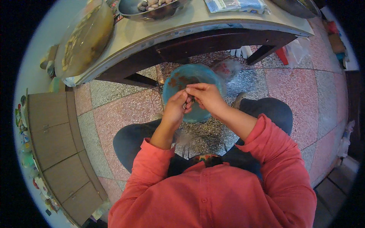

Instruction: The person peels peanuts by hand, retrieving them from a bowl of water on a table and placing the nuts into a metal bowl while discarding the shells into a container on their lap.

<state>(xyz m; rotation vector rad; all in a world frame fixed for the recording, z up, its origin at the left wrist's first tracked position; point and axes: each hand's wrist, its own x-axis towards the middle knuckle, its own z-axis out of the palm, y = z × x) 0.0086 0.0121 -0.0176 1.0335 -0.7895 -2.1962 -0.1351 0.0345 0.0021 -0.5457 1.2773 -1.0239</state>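
Note:
Both hands meet at the fingertips above a teal plastic basin on the floor between my feet. My left hand is curled, with a small greyish piece showing among its fingers. Thumb and forefinger of my right hand pinch together against the left thumb tip, at a tiny item too small to make out. Brown scraps cling to the basin's inner wall, while the hands hide part of its bottom.
A table stands ahead, carrying a dark metal bowl of rounded pieces, a large transparent bowl and a printed plastic packet. Beside the basin lies a clear plastic bag. Drawer cabinets line the left; a stool seat is beneath me.

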